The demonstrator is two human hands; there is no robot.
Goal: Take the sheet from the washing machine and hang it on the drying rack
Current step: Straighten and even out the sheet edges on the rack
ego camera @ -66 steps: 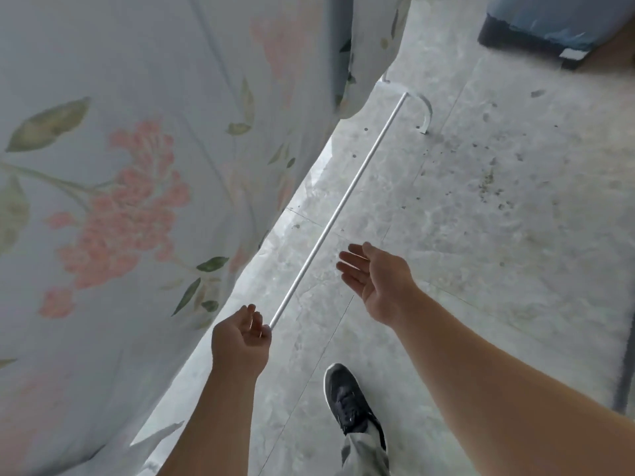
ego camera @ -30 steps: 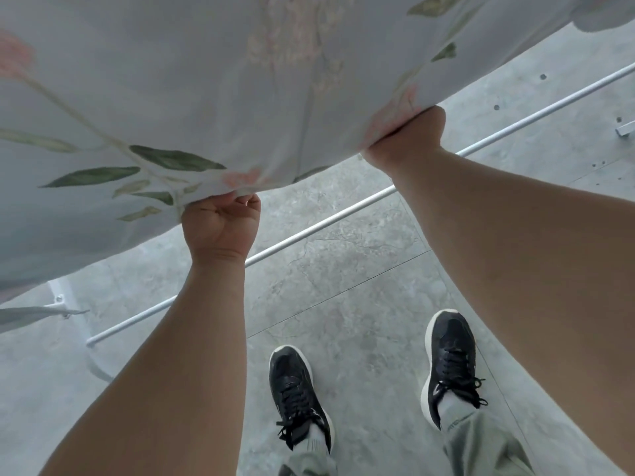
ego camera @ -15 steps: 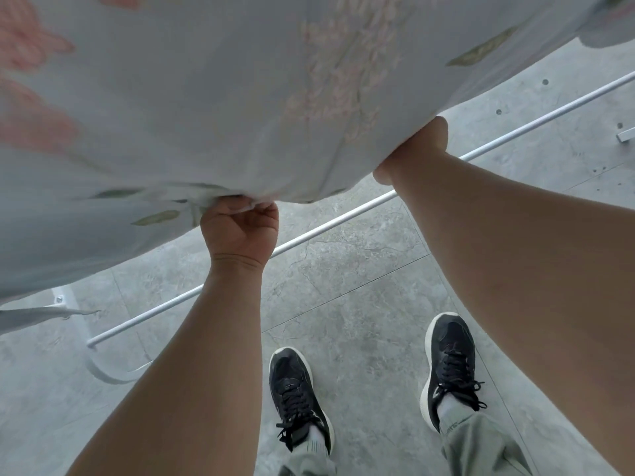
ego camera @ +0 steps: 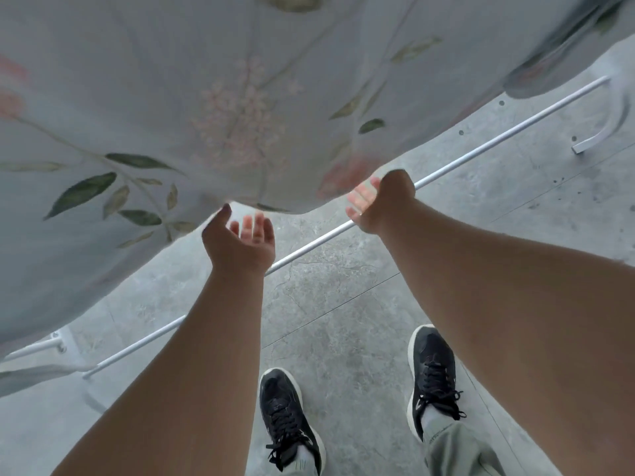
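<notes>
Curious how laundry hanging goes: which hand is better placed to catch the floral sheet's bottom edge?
Probably the left hand: its open palm sits under the sheet at its lowest sag, thumb at the hem. The right hand, also open, is beside where the hem rises away.

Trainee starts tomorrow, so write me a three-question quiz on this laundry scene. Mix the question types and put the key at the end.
1. True or false: the left hand grips the sheet.
2. Where does the drying rack's white rail lie? A) above the sheet B) low, near the floor C) leaning on a wall
3. Fill in: both shoes are ____ in colour.
Key: 1 false, it is open below the edge; 2 B; 3 black.
</notes>
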